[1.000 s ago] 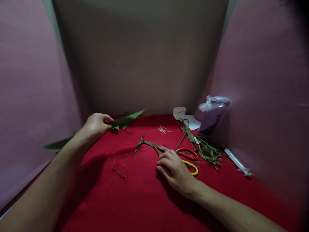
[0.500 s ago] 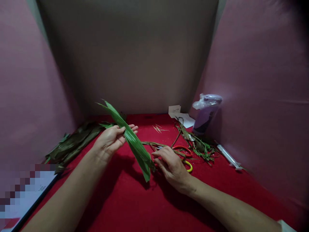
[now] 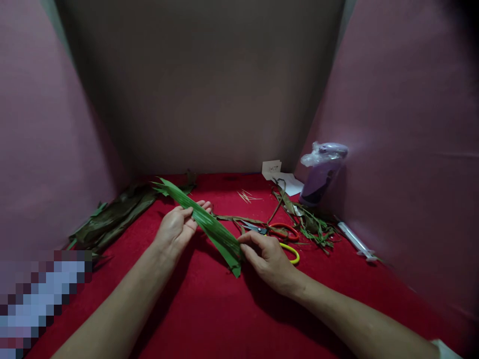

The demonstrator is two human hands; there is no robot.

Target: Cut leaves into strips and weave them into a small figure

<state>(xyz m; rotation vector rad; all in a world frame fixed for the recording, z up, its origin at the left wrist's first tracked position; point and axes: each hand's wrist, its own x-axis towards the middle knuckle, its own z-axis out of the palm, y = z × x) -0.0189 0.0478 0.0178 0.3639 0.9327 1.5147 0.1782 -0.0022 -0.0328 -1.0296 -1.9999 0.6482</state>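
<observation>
A long green leaf [image 3: 213, 230] slants between the two hands, apparently just above the red tabletop [image 3: 202, 319]. The left hand [image 3: 177, 227] has its thumb over the leaf's middle and its fingers loosely spread beneath; the fingers of the right hand [image 3: 270, 262] are drawn together in a small pinch at the lower edge, though how firmly cannot be told. With so light a hold, the leaf could twist or slip, and a hard pull between the hands could split it along its lengthwise veins. The lower end, which looks ragged, seems likeliest to tear. The scissors [image 3: 264, 231] lie just beyond the right hand, blades pointing leftward, so a careless reach could nick skin or leaf. A dried strip [image 3: 235, 218] beside those blades could snag if the handles were knocked.
</observation>
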